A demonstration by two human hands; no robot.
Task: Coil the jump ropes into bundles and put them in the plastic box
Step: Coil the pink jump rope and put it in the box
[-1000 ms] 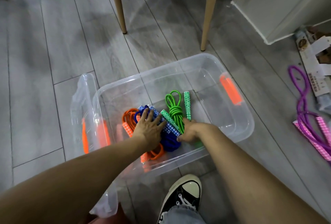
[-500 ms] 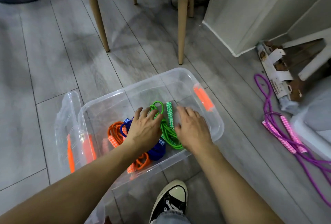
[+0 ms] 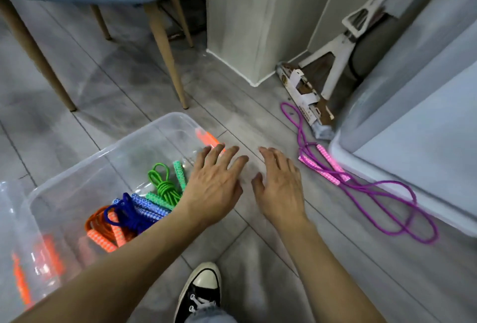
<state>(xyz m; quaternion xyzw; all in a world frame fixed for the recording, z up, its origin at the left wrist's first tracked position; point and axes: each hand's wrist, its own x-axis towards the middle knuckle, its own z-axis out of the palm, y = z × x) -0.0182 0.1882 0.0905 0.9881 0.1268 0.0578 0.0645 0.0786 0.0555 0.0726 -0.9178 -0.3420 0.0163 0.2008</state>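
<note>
The clear plastic box [image 3: 144,131] with orange latches stands on the floor at the left. Three coiled ropes lie inside it: green [image 3: 165,186], blue [image 3: 131,213] and orange [image 3: 100,229]. A purple jump rope [image 3: 366,191] with pink handles lies uncoiled on the floor at the right. My left hand [image 3: 214,183] hovers over the box's right end, fingers spread, holding nothing. My right hand [image 3: 278,183] is over bare floor between the box and the purple rope, fingers relaxed and empty.
Wooden chair legs [image 3: 167,59] stand behind the box. A grey cabinet [image 3: 253,18] and a torn cardboard package [image 3: 307,95] are at the back right. A pale bin or furniture edge [image 3: 413,142] borders the purple rope. The box lid [image 3: 15,245] leans at the left. My shoe [image 3: 201,291] is below.
Both hands have left the ropes in the box and moved right, toward the purple rope. The view has swung right and up.
</note>
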